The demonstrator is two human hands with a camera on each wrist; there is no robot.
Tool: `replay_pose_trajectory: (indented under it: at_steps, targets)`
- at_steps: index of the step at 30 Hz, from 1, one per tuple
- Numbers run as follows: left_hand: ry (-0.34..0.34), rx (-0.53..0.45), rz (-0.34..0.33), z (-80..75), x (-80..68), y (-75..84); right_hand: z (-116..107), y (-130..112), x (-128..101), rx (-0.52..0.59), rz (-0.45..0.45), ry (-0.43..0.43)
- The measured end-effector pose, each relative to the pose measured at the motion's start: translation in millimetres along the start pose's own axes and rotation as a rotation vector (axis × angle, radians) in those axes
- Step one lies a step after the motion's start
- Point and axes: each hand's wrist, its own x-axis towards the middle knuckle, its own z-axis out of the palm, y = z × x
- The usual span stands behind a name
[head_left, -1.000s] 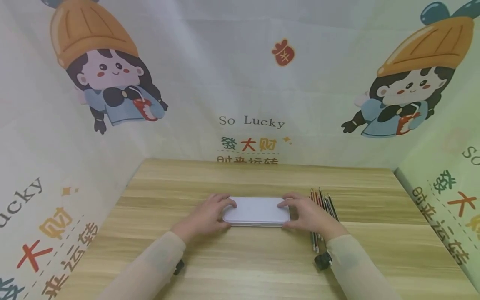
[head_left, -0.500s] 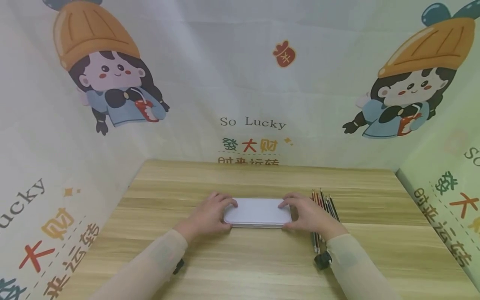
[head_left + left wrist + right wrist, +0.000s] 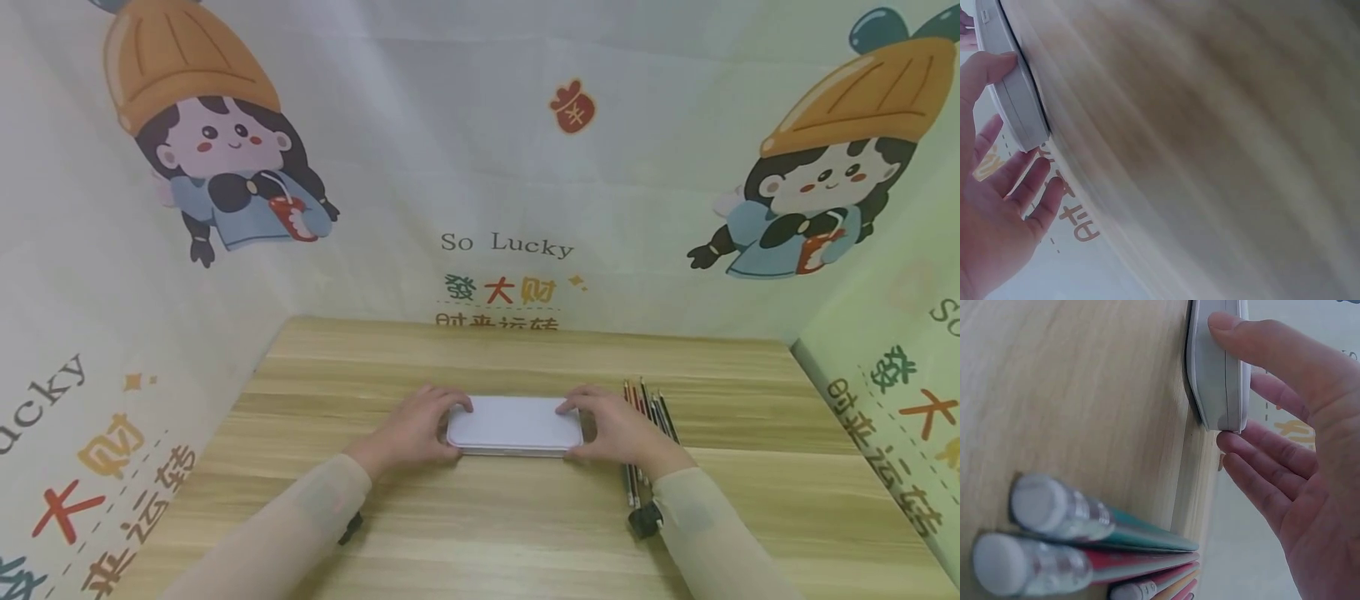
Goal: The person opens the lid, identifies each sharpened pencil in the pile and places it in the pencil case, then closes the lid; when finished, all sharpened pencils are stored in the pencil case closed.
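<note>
On my counter [image 3: 480,533]: one flat white case [image 3: 514,425], lid down, lying at the centre. My left hand [image 3: 412,431] grips its left end, thumb on the near edge, fingers [image 3: 1019,181] curled around the corner. My right hand [image 3: 618,429] grips the right end likewise. Item beside it: a row of coloured pencils [image 3: 647,417], just right of my right hand.

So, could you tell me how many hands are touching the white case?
2: the left hand holds the white case at its left end, the right hand at its right end.
</note>
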Motion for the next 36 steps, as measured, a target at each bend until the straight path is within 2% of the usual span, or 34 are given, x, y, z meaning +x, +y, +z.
replay_pose_trajectory:
  at_steps: [12, 20, 29, 33, 36]
  targets:
    - [0.027, -0.007, -0.017, -2.9, -1.1, 0.1, 1, 4, 4, 0.034, -0.038, 0.035]
    - [0.008, 0.005, -0.022, -1.9, 3.1, 1.7, -2, 7, 3, 0.056, -0.015, 0.007]
    - [0.009, -0.002, 0.001, 0.3, 6.7, 0.0, -3, 8, 4, 0.073, 0.022, -0.027]
    - [0.008, -0.021, -0.003, 0.7, 7.1, -1.8, -1, 10, 5, 0.072, 0.013, -0.025]
    - [0.003, -0.026, 0.002, 0.7, 7.4, -3.3, -3, 12, 4, 0.123, 0.022, -0.015]
